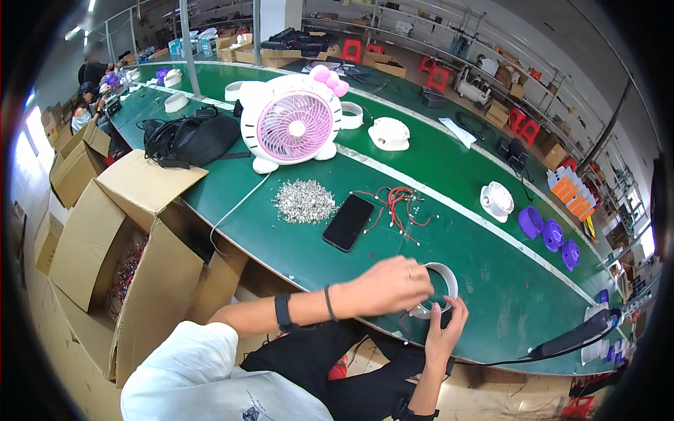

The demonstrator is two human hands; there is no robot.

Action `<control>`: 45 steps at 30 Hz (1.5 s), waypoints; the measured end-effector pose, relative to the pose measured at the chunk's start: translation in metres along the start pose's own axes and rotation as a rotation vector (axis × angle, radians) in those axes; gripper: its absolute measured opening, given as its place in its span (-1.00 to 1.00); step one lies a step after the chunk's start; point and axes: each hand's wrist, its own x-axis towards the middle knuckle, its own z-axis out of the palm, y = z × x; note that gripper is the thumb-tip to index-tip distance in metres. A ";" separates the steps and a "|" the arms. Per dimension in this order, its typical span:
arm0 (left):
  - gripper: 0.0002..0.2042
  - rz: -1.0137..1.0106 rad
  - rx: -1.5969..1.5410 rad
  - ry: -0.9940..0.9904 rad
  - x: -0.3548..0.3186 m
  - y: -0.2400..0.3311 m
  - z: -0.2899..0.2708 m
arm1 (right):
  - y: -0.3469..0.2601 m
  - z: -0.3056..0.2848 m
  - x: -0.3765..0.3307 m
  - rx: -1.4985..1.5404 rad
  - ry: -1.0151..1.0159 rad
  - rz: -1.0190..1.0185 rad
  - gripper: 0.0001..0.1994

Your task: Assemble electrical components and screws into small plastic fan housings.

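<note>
- Head view: the white ring (453,282) sits at the near edge of the green table (281,251), between both hands.
- Left hand (394,284): fingers bunched at the ring's left side; I cannot tell what they pinch.
- Right hand (448,331): thumb and fingers at its near rim; whether they grip it, I cannot tell.
- Beyond lie a black phone (348,223) and red wires (398,210).
</note>
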 end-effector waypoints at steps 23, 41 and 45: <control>-0.78 -0.545 0.149 -0.136 0.047 -0.166 -0.060 | 0.039 -0.007 0.010 0.517 0.163 0.225 -0.19; -0.53 -0.854 0.573 0.463 0.085 -0.396 -0.041 | 0.057 -0.174 0.099 0.290 0.398 -0.259 -0.44; -0.45 -0.539 0.454 0.444 0.106 -0.307 -0.046 | 0.028 -0.164 0.078 0.103 0.576 -0.010 -0.72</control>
